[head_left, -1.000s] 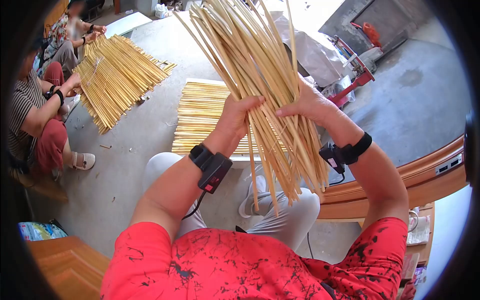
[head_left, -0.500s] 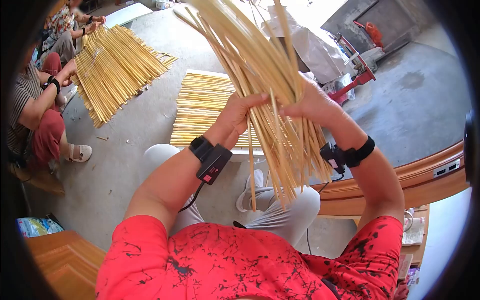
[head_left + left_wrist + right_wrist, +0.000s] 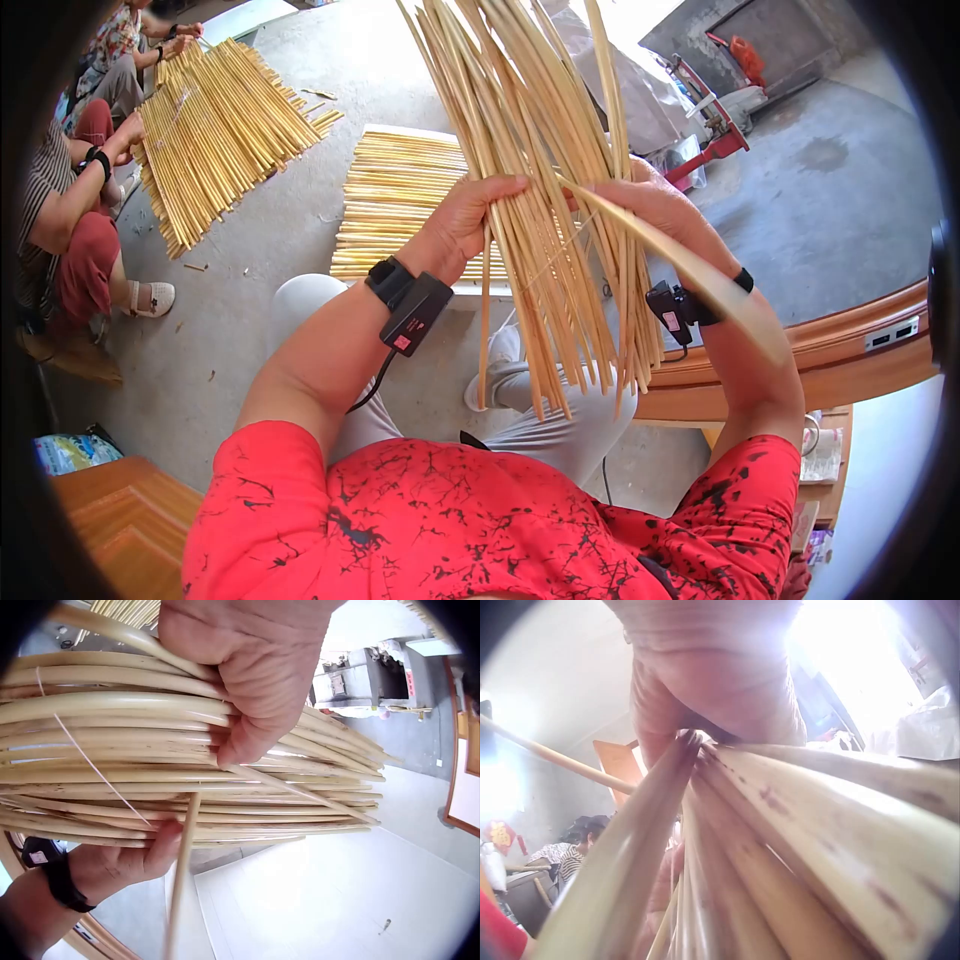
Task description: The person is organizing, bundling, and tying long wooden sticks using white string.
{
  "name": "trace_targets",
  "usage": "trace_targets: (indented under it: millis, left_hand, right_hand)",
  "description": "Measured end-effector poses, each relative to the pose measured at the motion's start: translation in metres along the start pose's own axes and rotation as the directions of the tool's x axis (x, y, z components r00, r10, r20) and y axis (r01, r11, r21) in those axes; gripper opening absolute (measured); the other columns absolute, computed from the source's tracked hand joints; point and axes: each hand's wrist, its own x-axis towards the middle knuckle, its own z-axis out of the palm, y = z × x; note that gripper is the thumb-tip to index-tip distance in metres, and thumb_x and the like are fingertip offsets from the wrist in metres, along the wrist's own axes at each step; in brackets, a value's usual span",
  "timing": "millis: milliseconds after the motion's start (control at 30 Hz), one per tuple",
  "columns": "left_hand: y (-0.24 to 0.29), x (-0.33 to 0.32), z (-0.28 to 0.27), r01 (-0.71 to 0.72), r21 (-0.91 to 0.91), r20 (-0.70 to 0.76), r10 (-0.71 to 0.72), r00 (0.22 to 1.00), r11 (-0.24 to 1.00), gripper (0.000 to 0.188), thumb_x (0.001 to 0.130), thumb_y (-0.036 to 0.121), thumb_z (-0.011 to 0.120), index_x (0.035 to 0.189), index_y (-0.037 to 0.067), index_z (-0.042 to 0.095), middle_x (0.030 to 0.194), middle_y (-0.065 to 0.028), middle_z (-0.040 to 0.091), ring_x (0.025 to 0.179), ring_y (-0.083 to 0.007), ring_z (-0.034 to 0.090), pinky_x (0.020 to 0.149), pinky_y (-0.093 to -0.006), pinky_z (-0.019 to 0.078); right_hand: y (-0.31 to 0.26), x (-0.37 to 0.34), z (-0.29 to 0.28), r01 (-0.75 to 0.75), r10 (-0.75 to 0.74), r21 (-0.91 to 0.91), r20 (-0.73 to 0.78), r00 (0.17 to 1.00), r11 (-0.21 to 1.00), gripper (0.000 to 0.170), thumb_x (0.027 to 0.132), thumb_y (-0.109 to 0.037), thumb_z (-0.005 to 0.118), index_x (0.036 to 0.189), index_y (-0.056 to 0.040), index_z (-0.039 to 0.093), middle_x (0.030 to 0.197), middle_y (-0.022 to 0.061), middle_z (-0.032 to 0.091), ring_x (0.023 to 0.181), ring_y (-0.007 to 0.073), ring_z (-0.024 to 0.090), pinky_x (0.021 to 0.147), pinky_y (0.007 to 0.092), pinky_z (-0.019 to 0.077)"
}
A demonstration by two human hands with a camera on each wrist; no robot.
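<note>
A thick bundle of long pale stalks [image 3: 535, 230] is held upright between both hands above the knees. The left hand [image 3: 462, 215] grips its left side, thumb across the front. The right hand [image 3: 655, 205] grips the right side, and one blurred stalk [image 3: 700, 275] slants from it over the right forearm. In the left wrist view the left hand [image 3: 251, 671] lies over the stalks [image 3: 112, 742], with the right hand [image 3: 120, 866] at their other edge. In the right wrist view the right hand [image 3: 712, 682] closes round fanned stalks [image 3: 795, 832]; its fingertips are hidden.
A stalk mat [image 3: 395, 200] lies on a white board beyond the left forearm. Two people sit at the left by a larger stalk mat [image 3: 215, 130]. A wooden edge [image 3: 780, 370] curves along the right, and a red metal frame [image 3: 715, 150] stands behind it.
The stalks' upper ends have shifted right and the bundle stands more upright. One stalk has swung out over the right forearm. The hands still grip the sides.
</note>
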Motion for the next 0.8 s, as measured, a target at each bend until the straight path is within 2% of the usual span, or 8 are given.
trace_targets:
  millis: [100,167,200,233,367,433,567,800]
  left_hand:
    - [0.0,-0.003,0.007,-0.05,0.08,0.008,0.05,0.999,0.996,0.036,0.079,0.011,0.06,0.108,-0.009,0.051,0.103,-0.0188,0.06,0.091,-0.0239,0.061,0.083,-0.034,0.0501]
    - [-0.001,-0.006,0.009,-0.123,0.4,-0.088,0.171,0.981,0.908,0.036,0.078,0.007,0.061,0.109,-0.007,0.05,0.102,-0.0169,0.06,0.089,-0.0215,0.062,0.079,-0.0324,0.0521]
    - [-0.005,0.003,-0.005,-0.1,0.164,-0.081,0.115,0.99,0.981,0.035,0.076,0.002,0.061,0.109,-0.004,0.05,0.1,-0.0139,0.061,0.087,-0.0196,0.062,0.077,-0.0305,0.053]
    - [-0.004,0.002,0.002,-0.159,0.155,-0.087,0.174,0.981,0.975,0.029,0.076,-0.001,0.059,0.104,-0.005,0.053,0.093,-0.0151,0.062,0.08,-0.0217,0.064,0.069,-0.0307,0.056]
    - [-0.008,0.002,0.008,-0.195,0.209,-0.133,0.226,0.965,0.958,0.029,0.076,-0.001,0.058,0.103,-0.005,0.052,0.093,-0.0146,0.061,0.079,-0.0212,0.064,0.069,-0.03,0.0551]
    - [-0.009,0.003,0.005,-0.201,0.175,-0.141,0.227,0.964,0.964,0.028,0.076,-0.001,0.058,0.103,-0.005,0.052,0.093,-0.0145,0.061,0.079,-0.0213,0.063,0.069,-0.0298,0.0548]
    - [-0.004,0.002,0.007,-0.171,0.24,-0.137,0.208,0.968,0.956,0.029,0.076,-0.002,0.058,0.104,-0.004,0.05,0.092,-0.0133,0.06,0.077,-0.0205,0.063,0.067,-0.0295,0.0544]
    - [-0.002,0.0,0.013,-0.154,0.211,-0.12,0.182,0.976,0.965,0.033,0.075,-0.003,0.058,0.106,-0.003,0.049,0.093,-0.0127,0.06,0.078,-0.02,0.063,0.068,-0.0304,0.0547]
  right_hand:
    - [0.012,0.003,-0.008,-0.045,0.046,0.095,-0.014,0.999,0.994,0.033,0.08,-0.012,0.059,0.11,0.0018,0.053,0.096,0.0081,0.061,0.084,0.0131,0.06,0.07,0.0252,0.0495]
    - [0.014,0.006,-0.007,-0.075,0.065,0.317,0.041,0.997,0.945,0.032,0.082,-0.016,0.059,0.108,0.0027,0.054,0.094,0.0071,0.062,0.083,0.0124,0.061,0.07,0.0244,0.0499]
    - [0.017,0.007,-0.008,-0.094,0.092,0.37,0.023,0.995,0.924,0.035,0.082,-0.021,0.06,0.107,0.0031,0.054,0.094,0.0072,0.062,0.081,0.0121,0.06,0.069,0.0249,0.0503]
    - [0.018,0.008,-0.007,-0.096,0.094,0.371,0.023,0.995,0.924,0.035,0.082,-0.021,0.06,0.107,0.0031,0.054,0.094,0.0072,0.062,0.081,0.0121,0.06,0.069,0.0249,0.0503]
    - [0.015,0.006,0.014,-0.059,0.072,0.218,-0.053,0.996,0.974,0.037,0.077,-0.018,0.066,0.107,0.0008,0.054,0.094,0.0067,0.061,0.081,0.0108,0.059,0.07,0.0243,0.049]
    - [0.016,0.007,0.02,0.023,-0.024,-0.075,-0.019,1.0,0.997,0.038,0.075,-0.014,0.067,0.109,-0.0013,0.054,0.095,0.0049,0.061,0.082,0.0112,0.059,0.074,0.024,0.0471]
    - [0.016,0.012,0.032,0.047,-0.044,0.1,-0.036,0.998,0.994,0.046,0.07,-0.012,0.071,0.111,-0.0018,0.051,0.097,0.0046,0.059,0.087,0.0113,0.057,0.077,0.0238,0.0449]
    - [0.019,0.012,0.023,0.158,-0.158,0.0,-0.059,0.986,0.987,0.052,0.064,0.002,0.065,0.113,0.001,0.049,0.099,0.0068,0.059,0.088,0.0144,0.058,0.079,0.0254,0.0451]
